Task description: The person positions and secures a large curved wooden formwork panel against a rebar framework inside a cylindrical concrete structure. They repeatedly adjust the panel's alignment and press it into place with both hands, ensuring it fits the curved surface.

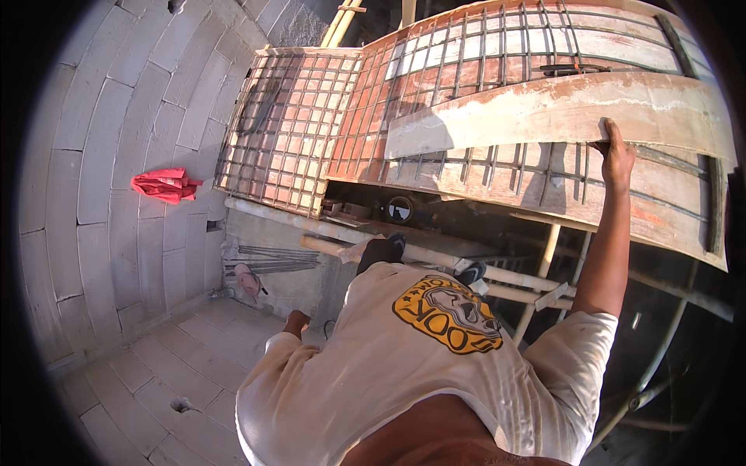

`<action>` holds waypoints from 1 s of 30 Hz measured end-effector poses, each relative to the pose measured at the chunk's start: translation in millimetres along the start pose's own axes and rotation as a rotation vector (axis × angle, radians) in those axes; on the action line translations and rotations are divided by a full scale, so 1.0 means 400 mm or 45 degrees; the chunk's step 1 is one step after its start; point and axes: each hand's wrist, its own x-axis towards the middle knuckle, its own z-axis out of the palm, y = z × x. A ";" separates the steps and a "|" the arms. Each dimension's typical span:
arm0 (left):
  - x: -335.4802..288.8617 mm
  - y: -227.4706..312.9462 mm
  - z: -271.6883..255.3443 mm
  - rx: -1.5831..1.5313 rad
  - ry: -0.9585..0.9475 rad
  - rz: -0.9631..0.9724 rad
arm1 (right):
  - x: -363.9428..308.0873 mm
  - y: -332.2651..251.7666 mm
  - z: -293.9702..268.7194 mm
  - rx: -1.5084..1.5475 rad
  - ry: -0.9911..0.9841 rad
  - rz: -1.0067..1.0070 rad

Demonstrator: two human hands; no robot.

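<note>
Currently I have the nearer, right hand (616, 159) gripping the near edge of the long pale board (544, 113), which runs left to right above the rebar mesh (294, 116), while what the left hand (296, 319), well apart, does I cannot tell.

1 long, pale, stained wooden board (536, 113) is showing, w/ 1 bare R hand (618, 161) gripping it. 2 dark shoes (472, 272) are peeking out; 1 off-white printed T-shirt (373, 342) is covering the torso. 1 crumpled red cloth (166, 186) is hanging, 1 faded pink cap (249, 281) too. 2 slim yellow poles (346, 25) are sticking up. 1 round, dark-rimmed, bright-centred thing (399, 208) is sitting below. Dark steel bars (295, 105) are crossing in 2 grids; individual bars, plus grey rectangular wall blocks (101, 140), are running too many to count, approx. dozens ea.
</note>
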 end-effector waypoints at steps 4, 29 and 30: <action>-0.020 0.031 -0.107 0.029 0.577 0.075 | 0.021 -0.010 -0.002 -0.123 -0.043 -0.079; 0.042 0.271 -0.115 -0.514 0.924 -0.021 | 0.145 0.184 -0.168 -0.432 -0.108 -0.311; 0.037 0.281 -0.127 -0.534 0.931 0.006 | 0.138 0.181 -0.173 -0.619 -0.124 -0.483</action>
